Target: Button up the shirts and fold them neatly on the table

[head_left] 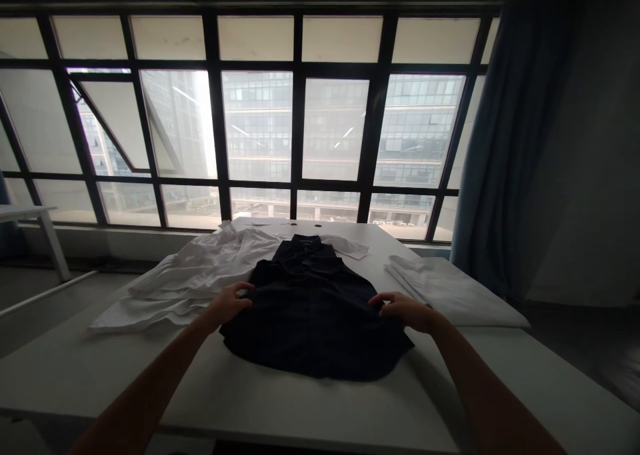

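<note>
A dark shirt [315, 315] lies spread on the white table, its collar at the far end and its curved hem towards me. My left hand [231, 304] grips the left side edge of the shirt between thumb and fingers. On the opposite side edge, my right hand [403, 310] pinches the cloth in the same way. Both hands are a little above the hem. The shirt's sleeves are not clearly visible. Rumpled white garments [200, 268] lie just left of the shirt, close to my left hand.
A folded white cloth [455, 288] rests at the table's right edge. Beyond the white table [280, 408] stand large framed windows [257, 125], one pane tilted out. A blue curtain [505, 155] hangs at the right. Another white table [30, 212] is at far left.
</note>
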A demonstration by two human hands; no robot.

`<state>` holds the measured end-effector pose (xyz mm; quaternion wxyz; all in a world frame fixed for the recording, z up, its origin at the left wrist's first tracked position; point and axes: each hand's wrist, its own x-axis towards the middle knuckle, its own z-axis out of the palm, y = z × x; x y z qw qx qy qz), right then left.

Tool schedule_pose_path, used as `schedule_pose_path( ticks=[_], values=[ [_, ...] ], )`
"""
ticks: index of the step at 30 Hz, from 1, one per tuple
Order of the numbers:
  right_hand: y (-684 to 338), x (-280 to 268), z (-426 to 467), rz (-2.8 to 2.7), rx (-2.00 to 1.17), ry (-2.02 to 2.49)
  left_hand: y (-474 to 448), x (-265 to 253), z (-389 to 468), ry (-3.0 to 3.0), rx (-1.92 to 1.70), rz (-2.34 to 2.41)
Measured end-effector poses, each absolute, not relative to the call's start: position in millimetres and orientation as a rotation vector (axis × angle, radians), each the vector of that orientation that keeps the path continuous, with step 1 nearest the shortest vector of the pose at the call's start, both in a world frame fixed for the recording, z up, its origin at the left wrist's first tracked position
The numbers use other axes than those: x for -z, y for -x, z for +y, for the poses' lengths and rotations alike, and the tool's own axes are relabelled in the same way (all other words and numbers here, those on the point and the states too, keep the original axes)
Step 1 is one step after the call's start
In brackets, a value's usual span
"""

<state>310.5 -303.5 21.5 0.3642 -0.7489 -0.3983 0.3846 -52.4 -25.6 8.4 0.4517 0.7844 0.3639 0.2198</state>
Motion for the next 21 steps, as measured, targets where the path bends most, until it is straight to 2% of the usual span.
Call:
schedule_pose_path(
  ticks=[4,11,15,21],
  values=[
    [-317.7,-26.8,-319.3,-1.152,-1.130,1.834,56.4,-25.7,-57.2,-2.060,-0.359,0.867],
    [-323.4,-12.1,-323.2,-1.092,-1.061,1.877,66.8,-25.9,-80.4,-2.252,-0.172,0.924],
    [-323.0,-4.9,-318.8,-1.002,-0.968,1.900,81.8,-29.2,-79.8,-2.380,-0.302,1.012],
    [-317.5,-13.9,-314.2,-0.931,-1.061,1.753,59.8,-63.7,-105.0,-2.621,-0.529,0.969]
  ],
)
